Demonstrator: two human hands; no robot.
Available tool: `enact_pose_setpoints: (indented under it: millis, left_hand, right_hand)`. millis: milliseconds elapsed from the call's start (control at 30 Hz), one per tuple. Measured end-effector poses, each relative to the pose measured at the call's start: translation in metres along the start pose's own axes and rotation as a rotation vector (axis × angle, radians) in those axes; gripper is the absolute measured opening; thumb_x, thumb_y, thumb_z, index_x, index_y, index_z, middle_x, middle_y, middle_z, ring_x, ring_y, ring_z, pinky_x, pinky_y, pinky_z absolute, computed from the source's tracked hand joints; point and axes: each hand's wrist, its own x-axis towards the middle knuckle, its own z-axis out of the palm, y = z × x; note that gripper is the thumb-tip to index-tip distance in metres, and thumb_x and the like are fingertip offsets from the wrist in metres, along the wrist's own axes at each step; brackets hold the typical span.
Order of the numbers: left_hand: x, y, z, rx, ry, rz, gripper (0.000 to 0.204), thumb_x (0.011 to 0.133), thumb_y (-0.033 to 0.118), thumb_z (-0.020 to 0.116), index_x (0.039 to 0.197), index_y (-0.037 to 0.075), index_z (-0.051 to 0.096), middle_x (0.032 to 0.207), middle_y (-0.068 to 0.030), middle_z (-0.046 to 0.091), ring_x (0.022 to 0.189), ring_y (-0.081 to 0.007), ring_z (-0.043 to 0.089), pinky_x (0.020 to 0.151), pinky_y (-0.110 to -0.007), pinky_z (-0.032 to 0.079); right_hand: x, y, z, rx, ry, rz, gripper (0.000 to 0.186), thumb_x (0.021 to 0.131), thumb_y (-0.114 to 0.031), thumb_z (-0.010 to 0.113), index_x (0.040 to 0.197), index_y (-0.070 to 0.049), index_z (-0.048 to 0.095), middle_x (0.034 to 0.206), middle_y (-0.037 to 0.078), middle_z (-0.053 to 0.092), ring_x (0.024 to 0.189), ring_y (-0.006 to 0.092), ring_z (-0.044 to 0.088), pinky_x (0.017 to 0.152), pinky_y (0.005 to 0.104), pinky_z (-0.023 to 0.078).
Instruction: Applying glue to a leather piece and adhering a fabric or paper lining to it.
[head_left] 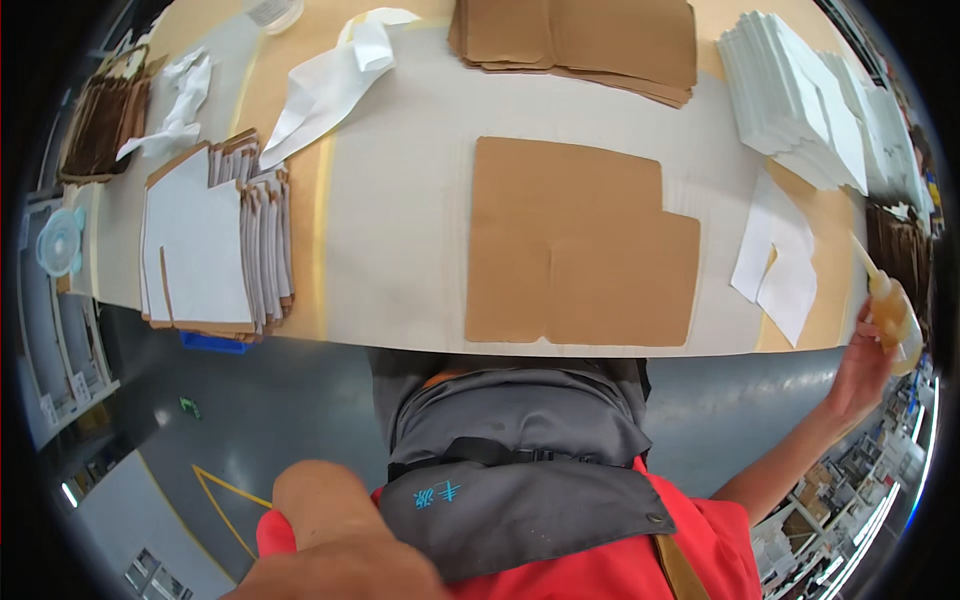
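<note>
The bench (400, 240) carries everything, and at its near edge lies the brown sheet (570, 250), flat, notched at its far right corner. It has no white layer on it, and no wet streak can be made out, so this piece looks barely begun.

Beyond the brown sheet is the brown stack (610, 35), several bare boards that appear to be work left to do. Well to the left of the brown sheet is the lined stack (200, 250): brown boards with white faces, notched alike, which I take for the part already done. Far to the right of the brown sheet, toward the back, the white stack (785, 100) holds many pieces, seemingly unused.

The left arm (325, 500) is bent, nearer the wearer than the brown sheet; its hand is out of view, so I cannot tell how its fingers stand or what they hold.

Just to the right of the brown sheet lies a loose white sheet (785, 265), slit and apart from it. A white strip (330, 90) lies beyond it to the left.

Farther right of the brown sheet, the right hand (862, 368) has its fingers curled round a bottle (895, 315) of amber fluid, probably glue, its nozzle pointing up and away.
</note>
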Motion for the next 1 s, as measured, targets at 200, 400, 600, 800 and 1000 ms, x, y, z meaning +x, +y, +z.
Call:
enact_pose_setpoints:
  millis: [200, 400, 600, 800, 1000]
  left_hand:
    - [0.028, -0.074, 0.008, 0.263, 0.274, 1.231, 0.013, 0.096, 0.01, 0.054, 0.093, 0.016, 0.066, 0.097, 0.0055, 0.057, 0.088, -0.0103, 0.055, 0.084, -0.031, 0.045]
    - [0.043, -0.12, -0.085, 1.212, 0.337, 0.432, 0.039, 0.077, -0.02, 0.054, 0.106, 0.002, 0.066, 0.116, -0.0147, 0.063, 0.111, -0.031, 0.06, 0.096, -0.04, 0.046]
    - [0.077, -0.159, -0.124, 1.721, 0.08, 0.374, 0.04, 0.083, -0.004, 0.064, 0.121, 0.008, 0.067, 0.123, -0.0068, 0.062, 0.111, -0.0278, 0.056, 0.093, -0.038, 0.044]
    - [0.085, -0.169, -0.143, 1.789, 0.079, 0.285, 0.041, 0.085, 0.019, 0.072, 0.124, 0.012, 0.066, 0.129, -0.0014, 0.059, 0.115, -0.0228, 0.052, 0.093, -0.037, 0.038]
    - [0.087, -0.169, -0.145, 1.785, 0.129, 0.211, 0.042, 0.084, 0.025, 0.074, 0.123, 0.014, 0.066, 0.128, -0.0007, 0.058, 0.116, -0.0223, 0.051, 0.093, -0.037, 0.036]
  right_hand:
    - [-0.049, 0.123, 0.113, 0.205, -0.072, 0.116, 0.077, 0.083, -0.033, 0.08, 0.146, -0.006, 0.043, 0.152, 0.015, 0.041, 0.131, 0.0378, 0.047, 0.09, 0.037, 0.056]
    - [-0.065, 0.195, 0.181, -0.158, -0.087, 0.081, 0.091, 0.085, -0.054, 0.072, 0.153, -0.012, 0.03, 0.154, 0.019, 0.039, 0.132, 0.0292, 0.052, 0.086, 0.0428, 0.061]
    - [-0.065, 0.226, 0.208, -0.315, -0.138, 0.05, 0.094, 0.082, -0.057, 0.074, 0.154, -0.016, 0.029, 0.156, 0.017, 0.038, 0.138, 0.0272, 0.046, 0.107, 0.0449, 0.05]
    - [-0.063, 0.244, 0.242, -0.277, -0.15, 0.106, 0.116, 0.067, -0.063, 0.083, 0.154, -0.018, 0.023, 0.155, 0.017, 0.035, 0.142, 0.028, 0.039, 0.115, 0.0488, 0.04]
    - [-0.044, 0.281, 0.229, -0.452, -0.596, -0.308, 0.119, 0.062, -0.07, 0.082, 0.15, -0.014, 0.024, 0.148, 0.018, 0.042, 0.138, 0.0345, 0.042, 0.112, 0.0594, 0.039]
